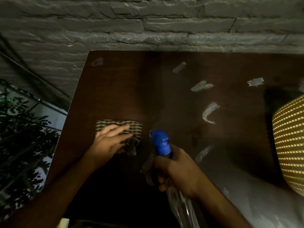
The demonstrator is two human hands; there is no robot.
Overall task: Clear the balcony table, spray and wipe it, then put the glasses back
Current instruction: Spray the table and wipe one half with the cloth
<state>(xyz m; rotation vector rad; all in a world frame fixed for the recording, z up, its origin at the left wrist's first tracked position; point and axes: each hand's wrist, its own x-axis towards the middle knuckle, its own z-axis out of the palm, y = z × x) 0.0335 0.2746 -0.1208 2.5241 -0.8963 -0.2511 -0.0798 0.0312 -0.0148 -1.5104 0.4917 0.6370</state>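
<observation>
Right hand (177, 168) at six o'clock is clenched round the neck of the spray bottle (162, 143), blue nozzle pointing toward eleven o'clock over the dark worktop (181, 99). The bottle's clear body runs off the bottom edge, so its lower part is cut off and hard to read. Left hand (109, 142) at eight o'clock lies flat, fingers spread, pressing on the striped cloth (134, 126); the cloth's near part is hidden under the palm. Pale wet streaks (209, 111) are scattered from one to three o'clock, glinting in dim light. At three o'clock a yellow woven chair back (291, 142) is cut by the frame. Leafy plant (18, 129) at nine o'clock, stone wall (148, 25) at twelve. No glasses in view.
</observation>
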